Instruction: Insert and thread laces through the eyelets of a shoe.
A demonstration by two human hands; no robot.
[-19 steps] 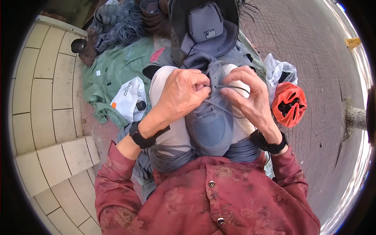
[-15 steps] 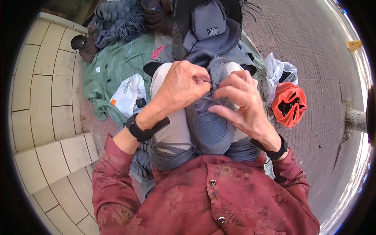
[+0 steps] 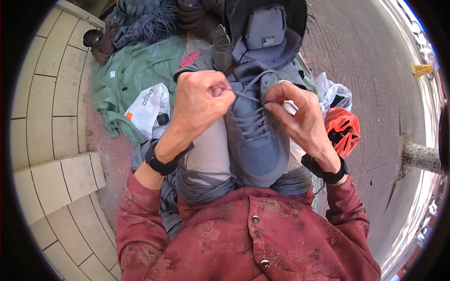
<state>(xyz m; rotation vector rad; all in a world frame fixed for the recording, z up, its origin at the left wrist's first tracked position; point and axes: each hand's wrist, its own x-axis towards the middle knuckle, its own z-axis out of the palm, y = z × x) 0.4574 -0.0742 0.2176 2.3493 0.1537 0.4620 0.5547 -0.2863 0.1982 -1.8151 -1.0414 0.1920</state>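
Note:
A grey-blue sneaker (image 3: pixel 260 157) rests between my thighs, its toe toward me and its collar away. Grey shoelace (image 3: pixel 248 97) crosses its tongue in several rows, and a loose length loops over the upper end. My left hand (image 3: pixel 199 100) is closed at the shoe's left eyelet edge, with the lace running from its fingers. On the right edge, thumb and forefinger of my right hand (image 3: pixel 295 110) pinch the lace by the eyelets. Bundles of grey laces (image 3: pixel 204 185) lie across both of my thighs.
Beyond the shoe sits an open dark container with a grey padded piece (image 3: pixel 265 28). More shoes and laces (image 3: pixel 152 28) pile up at the far left, beside green sheeting (image 3: pixel 140 65). A white bag (image 3: pixel 150 105) lies left; a red bag (image 3: pixel 342 131) stands right.
My hands have moved apart, the left one to the left. The lace now stretches between them, and the shoe's tongue and lacing show more fully. The view has shifted slightly.

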